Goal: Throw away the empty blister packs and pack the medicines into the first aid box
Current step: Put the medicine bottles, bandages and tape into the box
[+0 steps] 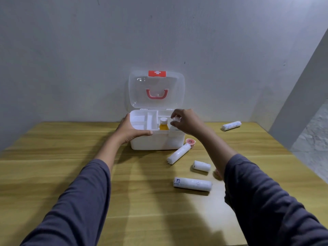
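Four white paper-wrapped rolls lie on our long yellow wooden table [71,174], the longest [192,184] nearest us. Our white plastic first aid box [157,142] stands against the wall, clear lid up. Our left hand [131,131] clasps its front-left corner, fingers wrapped on the rim. Our right hand [188,122] pinches a small white-capped bottle [176,119] over the right compartment, beside the amber liquid bottle [163,124]. We reckon packing's underway; next, lower and release. No blister packs visible.
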Motion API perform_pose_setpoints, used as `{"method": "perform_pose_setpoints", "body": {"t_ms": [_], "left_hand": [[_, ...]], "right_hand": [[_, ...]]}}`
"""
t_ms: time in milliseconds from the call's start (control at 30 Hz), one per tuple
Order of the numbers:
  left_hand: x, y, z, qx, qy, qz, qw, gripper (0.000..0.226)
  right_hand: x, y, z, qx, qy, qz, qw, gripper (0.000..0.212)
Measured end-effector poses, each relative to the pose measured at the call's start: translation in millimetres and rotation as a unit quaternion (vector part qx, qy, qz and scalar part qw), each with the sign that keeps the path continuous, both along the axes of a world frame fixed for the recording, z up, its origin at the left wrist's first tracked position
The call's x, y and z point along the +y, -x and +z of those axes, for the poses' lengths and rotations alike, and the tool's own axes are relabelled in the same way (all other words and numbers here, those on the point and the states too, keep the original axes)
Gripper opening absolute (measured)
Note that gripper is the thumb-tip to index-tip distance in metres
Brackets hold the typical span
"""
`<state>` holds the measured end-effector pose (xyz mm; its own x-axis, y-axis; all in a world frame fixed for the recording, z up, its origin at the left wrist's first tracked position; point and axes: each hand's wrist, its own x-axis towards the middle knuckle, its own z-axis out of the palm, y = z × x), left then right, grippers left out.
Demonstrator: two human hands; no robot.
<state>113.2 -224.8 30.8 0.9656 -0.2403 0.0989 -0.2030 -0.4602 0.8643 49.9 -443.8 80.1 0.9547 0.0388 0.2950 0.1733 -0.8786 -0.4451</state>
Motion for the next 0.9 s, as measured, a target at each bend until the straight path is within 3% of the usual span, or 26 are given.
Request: {"method": "perform_pose_setpoints", "body": {"t_ms": [233, 367, 433, 533, 900], "left_hand": [[-1.3, 7.6, 5.7, 0.001, 0.001, 0.004, 1.000, 0.126], [-1.1, 4.4, 3.0, 0.000, -0.004, 0.008, 1.000, 0.110], [-0.9, 3.2, 2.6, 0.005, -0.015, 0.012, 1.000, 0.115], [-2.0, 3.5, 1.3, 0.005, -0.007, 0.015, 1.000, 0.122], [-4.2, -0.7, -4.4, -0.012, 0.026, 0.016, 0.999, 0.107]], "right_hand": [[-8.2, -4.1, -9.1, -0.034, -0.058, 0.001, 0.998, 0.028], [-37.1, -7.8, -10.1, -0.112, -0.138, -0.051, 0.983, 0.022], [-60.7, -14.3, -17.6, -0.123, -0.156, -0.098, 0.975, 0.021], [-99.1, -30.7, -34.9, -0.098, -0.143, -0.177, 0.969, 0.025], [-170.6, -67.6, -89.7, 0.013, -0.060, -0.379, 0.923, 0.039]]}}
